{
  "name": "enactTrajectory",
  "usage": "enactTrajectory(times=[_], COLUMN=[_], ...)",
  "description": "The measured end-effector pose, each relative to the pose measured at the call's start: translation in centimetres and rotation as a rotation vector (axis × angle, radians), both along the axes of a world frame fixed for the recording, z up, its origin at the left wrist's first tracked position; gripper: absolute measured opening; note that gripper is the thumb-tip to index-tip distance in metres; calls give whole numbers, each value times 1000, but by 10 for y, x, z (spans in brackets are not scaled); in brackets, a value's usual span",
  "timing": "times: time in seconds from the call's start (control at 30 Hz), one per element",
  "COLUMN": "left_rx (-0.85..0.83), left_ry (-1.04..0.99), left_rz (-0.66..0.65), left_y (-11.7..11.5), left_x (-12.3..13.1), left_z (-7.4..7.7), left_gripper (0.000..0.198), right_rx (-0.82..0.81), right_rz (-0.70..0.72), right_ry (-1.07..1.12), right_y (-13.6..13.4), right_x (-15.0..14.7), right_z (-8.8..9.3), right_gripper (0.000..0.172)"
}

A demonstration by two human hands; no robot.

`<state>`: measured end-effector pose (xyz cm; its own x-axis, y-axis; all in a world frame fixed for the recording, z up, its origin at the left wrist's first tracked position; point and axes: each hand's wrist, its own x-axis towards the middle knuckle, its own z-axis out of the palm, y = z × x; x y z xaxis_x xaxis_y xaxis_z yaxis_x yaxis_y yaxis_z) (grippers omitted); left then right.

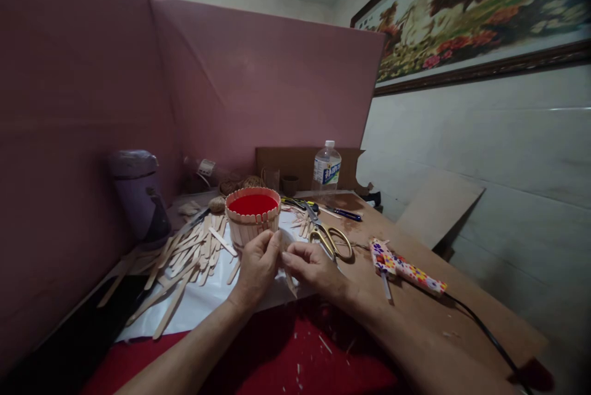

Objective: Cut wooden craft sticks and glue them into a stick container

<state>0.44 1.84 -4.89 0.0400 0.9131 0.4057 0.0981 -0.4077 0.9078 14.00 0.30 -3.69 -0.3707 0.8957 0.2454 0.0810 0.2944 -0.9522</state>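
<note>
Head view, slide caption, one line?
Left hand and right hand close together by a stick-clad container, loose wooden sticks left, gold-handled scissors right.

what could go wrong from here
The left hand sits just in front of the stick-sided container, so a bump might shift it. The gold-handled scissors lie close to the right hand; a careless reach could nick a finger. The flower-patterned glue gun lies beside the right forearm and could burn it if hot.

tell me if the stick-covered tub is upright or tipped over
Upright: the stick-covered tub has its scalloped rim on top, roughly level, with the red inside showing from above.
</note>
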Motion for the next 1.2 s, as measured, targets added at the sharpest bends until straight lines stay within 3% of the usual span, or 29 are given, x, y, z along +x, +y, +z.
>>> enactTrajectory(times=[0.63, 0.8, 1.2], left_rx=[70, 128, 167], left_ry=[147, 294, 360], left_rz=[29, 70, 82], left_y=[-7, -10, -9], left_x=[1, 0, 0], left_z=[5, 4, 3], left_gripper=[29, 28, 27], right_rx=[31, 111, 193], right_rz=[-26, -50, -262], right_ry=[-35, -95, -286], right_y=[5, 2, -4], right_x=[2, 3, -2], right_z=[-7, -4, -5], right_gripper=[15, 13, 11])
